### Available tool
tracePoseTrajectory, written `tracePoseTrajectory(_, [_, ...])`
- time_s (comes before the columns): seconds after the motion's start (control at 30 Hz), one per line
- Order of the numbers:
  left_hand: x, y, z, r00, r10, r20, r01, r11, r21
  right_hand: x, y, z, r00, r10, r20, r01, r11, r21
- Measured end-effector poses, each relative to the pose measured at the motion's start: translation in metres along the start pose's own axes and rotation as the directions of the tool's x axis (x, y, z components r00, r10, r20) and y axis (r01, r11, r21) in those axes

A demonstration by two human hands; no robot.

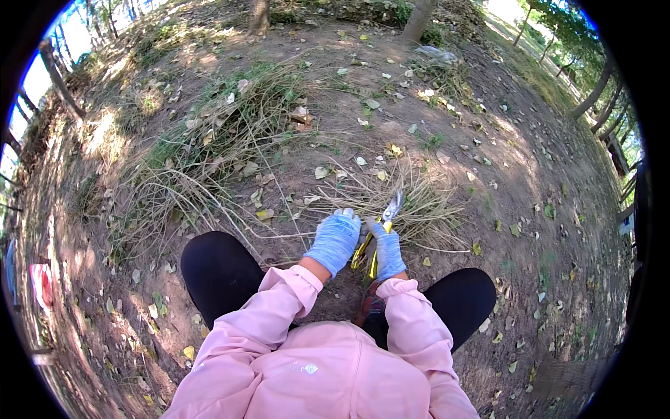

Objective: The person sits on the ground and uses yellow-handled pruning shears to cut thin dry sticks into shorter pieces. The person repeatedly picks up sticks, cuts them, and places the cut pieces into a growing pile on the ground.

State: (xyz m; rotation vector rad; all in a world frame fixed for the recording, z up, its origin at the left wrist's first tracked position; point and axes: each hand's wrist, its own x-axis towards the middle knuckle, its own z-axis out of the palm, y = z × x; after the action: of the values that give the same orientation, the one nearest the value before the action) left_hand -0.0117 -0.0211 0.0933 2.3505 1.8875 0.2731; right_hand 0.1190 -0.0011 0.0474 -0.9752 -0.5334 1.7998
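My right hand, in a blue knit glove, grips a pair of pruning shears with yellow handles. Their metal blades point away from me, over a pile of cut dry grass stalks. Close beside it, my left hand, in a matching glove, is curled palm down at the pile's near left edge. Its back hides the palm, so I cannot tell whether stalks are in it. One yellow handle lies right by the left hand's fingers.
A larger heap of green and dry grass spreads ahead to the left. Tree trunks stand at the far side, near a crumpled plastic sheet. Fallen leaves dot the bare soil. A pink and red item lies far left. My bent knees flank my hands.
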Motion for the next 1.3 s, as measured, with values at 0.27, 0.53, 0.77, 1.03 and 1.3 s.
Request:
tracePoseTrajectory(0.27, [-0.010,0.004,0.007,1.000,0.026,-0.009,-0.027,0.985,-0.172,0.023,-0.034,-0.015,0.976,-0.172,-0.133,0.195,0.961,0.193])
tracePoseTrajectory(0.53, [-0.025,-0.060,-0.008,0.990,0.109,0.094,-0.063,0.915,-0.397,0.054,-0.145,-0.077,0.854,-0.398,-0.335,0.393,0.916,-0.084])
tracePoseTrajectory(0.77, [-0.006,-0.044,0.008,0.952,0.201,0.232,-0.196,0.980,-0.046,0.080,-0.163,-0.126,0.736,-0.446,-0.510,0.329,0.893,-0.306])
tracePoseTrajectory(1.03, [0.037,-0.037,0.057,0.974,0.117,0.194,-0.141,0.983,0.117,0.059,-0.124,-0.119,0.671,-0.532,-0.517,0.313,0.835,-0.453])
tracePoseTrajectory(1.3, [0.040,-0.066,0.094,0.971,-0.006,0.239,-0.016,0.996,0.089,-0.023,-0.020,-0.072,0.986,0.086,-0.141,-0.152,0.151,-0.977])
